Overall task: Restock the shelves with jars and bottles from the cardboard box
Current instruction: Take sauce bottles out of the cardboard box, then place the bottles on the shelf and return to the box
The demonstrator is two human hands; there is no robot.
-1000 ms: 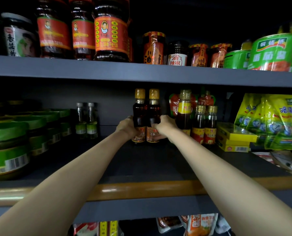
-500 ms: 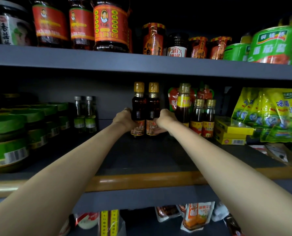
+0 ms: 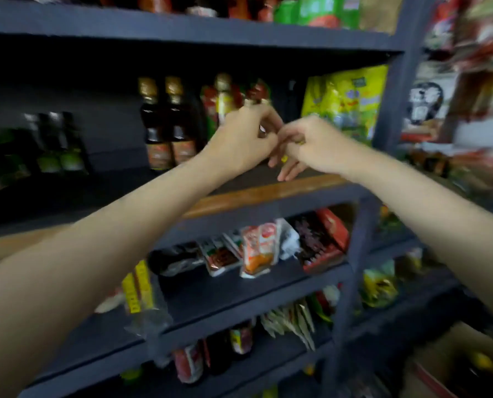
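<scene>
- The frame is smeared with motion blur, so labels and fine edges are unreadable.
- Two dark glass bottles (image 3: pixel 166 122) stand upright side by side on the middle shelf (image 3: pixel 268 193), touching each other; each has a gold cap, a narrow neck and an orange-red paper label low on its body.
- Neither hand touches those two bottles; both hands are to their right, in front of the shelf.
- The left hand (image 3: pixel 239 139) has its fingers curled inward; its grip seems to hold nothing, though the blur leaves this unsure.
- The right hand (image 3: pixel 308 145) meets the left at the fingertips; its fingers hang loosely bent and pointing down, holding nothing I can make out.
- Behind the hands stand more capped bottles (image 3: pixel 225 96), partly hidden.
- Right of them are glossy yellow-green plastic pouches (image 3: pixel 345 93), standing upright against the dark upright post.
- Far left on the same shelf are two small clear bottles with green labels (image 3: pixel 57 145).
- The shelf is dark painted board with a smooth, shiny brown wooden strip along its front edge.
- The shelf below carries soft foil and plastic sachets (image 3: pixel 258 248), lying tilted.
- A brown cardboard box (image 3: pixel 452 357) sits at the lower right, its contents too blurred to name.
</scene>
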